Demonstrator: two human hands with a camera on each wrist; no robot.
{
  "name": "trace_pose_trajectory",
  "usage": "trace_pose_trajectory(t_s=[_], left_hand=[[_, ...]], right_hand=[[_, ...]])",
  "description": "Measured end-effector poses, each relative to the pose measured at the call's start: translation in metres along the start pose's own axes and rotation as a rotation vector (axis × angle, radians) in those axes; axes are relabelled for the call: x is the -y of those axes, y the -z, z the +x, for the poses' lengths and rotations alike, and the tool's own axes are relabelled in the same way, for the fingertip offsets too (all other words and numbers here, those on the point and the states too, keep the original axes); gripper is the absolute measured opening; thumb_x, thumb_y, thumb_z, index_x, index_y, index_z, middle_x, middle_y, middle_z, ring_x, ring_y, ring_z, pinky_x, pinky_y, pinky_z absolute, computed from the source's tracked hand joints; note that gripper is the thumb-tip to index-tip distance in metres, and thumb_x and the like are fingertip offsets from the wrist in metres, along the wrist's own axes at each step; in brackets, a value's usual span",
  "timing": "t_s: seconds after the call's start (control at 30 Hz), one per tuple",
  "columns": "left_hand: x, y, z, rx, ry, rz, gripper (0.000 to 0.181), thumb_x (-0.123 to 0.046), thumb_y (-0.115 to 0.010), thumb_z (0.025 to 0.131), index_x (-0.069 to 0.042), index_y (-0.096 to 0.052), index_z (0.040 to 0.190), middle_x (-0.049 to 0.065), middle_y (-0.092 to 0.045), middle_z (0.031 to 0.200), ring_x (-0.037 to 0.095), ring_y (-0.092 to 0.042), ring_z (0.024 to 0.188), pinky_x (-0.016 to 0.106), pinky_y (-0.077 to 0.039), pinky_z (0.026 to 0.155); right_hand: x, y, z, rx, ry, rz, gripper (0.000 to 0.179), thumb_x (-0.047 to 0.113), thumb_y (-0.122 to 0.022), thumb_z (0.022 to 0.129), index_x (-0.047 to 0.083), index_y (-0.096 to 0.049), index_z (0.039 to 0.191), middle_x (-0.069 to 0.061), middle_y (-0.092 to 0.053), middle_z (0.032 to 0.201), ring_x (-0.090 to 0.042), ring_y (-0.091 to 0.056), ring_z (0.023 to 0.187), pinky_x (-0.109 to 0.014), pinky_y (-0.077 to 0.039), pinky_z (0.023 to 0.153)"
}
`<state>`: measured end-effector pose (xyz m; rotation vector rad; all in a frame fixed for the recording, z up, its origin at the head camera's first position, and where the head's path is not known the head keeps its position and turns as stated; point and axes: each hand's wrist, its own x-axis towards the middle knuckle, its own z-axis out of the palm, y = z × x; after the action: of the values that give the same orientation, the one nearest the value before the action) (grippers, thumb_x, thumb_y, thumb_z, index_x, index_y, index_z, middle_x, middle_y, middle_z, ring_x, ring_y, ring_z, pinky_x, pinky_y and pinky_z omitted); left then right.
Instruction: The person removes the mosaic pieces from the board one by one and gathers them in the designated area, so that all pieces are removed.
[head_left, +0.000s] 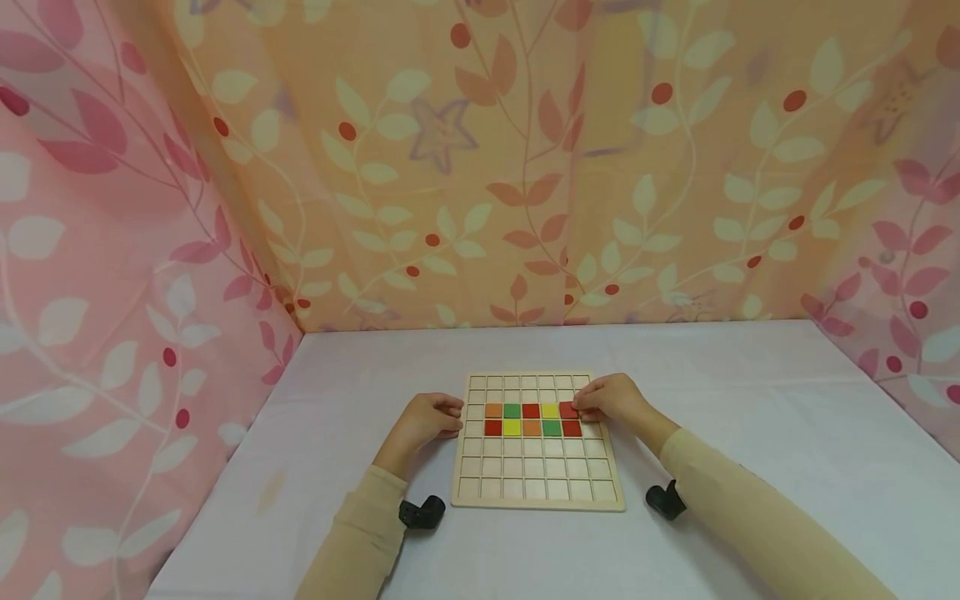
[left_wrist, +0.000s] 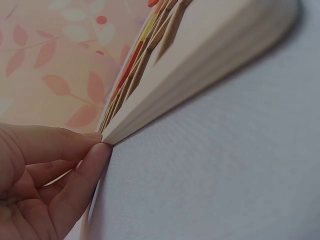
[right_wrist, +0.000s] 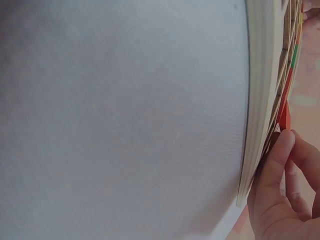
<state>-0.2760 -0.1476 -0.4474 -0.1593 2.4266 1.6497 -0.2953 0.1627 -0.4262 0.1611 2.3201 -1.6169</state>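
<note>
A square wooden grid board (head_left: 536, 507) lies flat on the table, with two rows of coloured square tiles in its cells. My right hand (head_left: 617, 398) reaches over the board's right edge and pinches a red tile (right_wrist: 285, 120) between thumb and finger. That tile, tilted in the right wrist view, is at the right end of the upper row, beside a yellow tile (head_left: 550, 411). Below it lies another red tile (head_left: 572, 428). At the board's left edge, my left hand (head_left: 424, 421) holds the rim between thumb and index finger, as the left wrist view shows.
White cloth covers the table (head_left: 360, 358). Behind it hangs an orange leaf-patterned curtain (head_left: 480, 167), with pink patterned cloth (head_left: 112, 275) along the left side and more at the right. Black wrist devices (head_left: 423, 512) sit at both sleeves, near the board's front corners.
</note>
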Motion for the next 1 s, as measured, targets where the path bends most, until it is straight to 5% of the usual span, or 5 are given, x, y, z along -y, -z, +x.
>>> trace_pose_trajectory(t_s=[0.5, 1.0], left_hand=[[-0.001, 0.000, -0.001, -0.002, 0.004, -0.022, 0.034, 0.011, -0.070, 0.082, 0.005, -0.068, 0.116, 0.012, -0.066, 0.097, 0.013, -0.062, 0.079, 0.029, -0.061, 0.072], [-0.001, 0.000, -0.001, 0.006, 0.004, -0.034, 0.034, 0.012, -0.069, 0.082, 0.007, -0.067, 0.116, 0.012, -0.065, 0.096, 0.013, -0.061, 0.078, 0.028, -0.060, 0.072]], right_hand=[[0.004, 0.001, -0.004, -0.001, -0.024, -0.014, 0.025, 0.006, -0.071, 0.090, -0.011, -0.069, 0.107, 0.000, -0.070, 0.073, -0.005, -0.062, 0.058, -0.020, -0.058, 0.060], [-0.001, 0.038, -0.013, -0.011, 0.004, -0.025, 0.034, 0.010, -0.068, 0.092, -0.013, -0.066, 0.117, 0.001, -0.073, 0.080, -0.004, -0.064, 0.065, -0.019, -0.058, 0.065]])
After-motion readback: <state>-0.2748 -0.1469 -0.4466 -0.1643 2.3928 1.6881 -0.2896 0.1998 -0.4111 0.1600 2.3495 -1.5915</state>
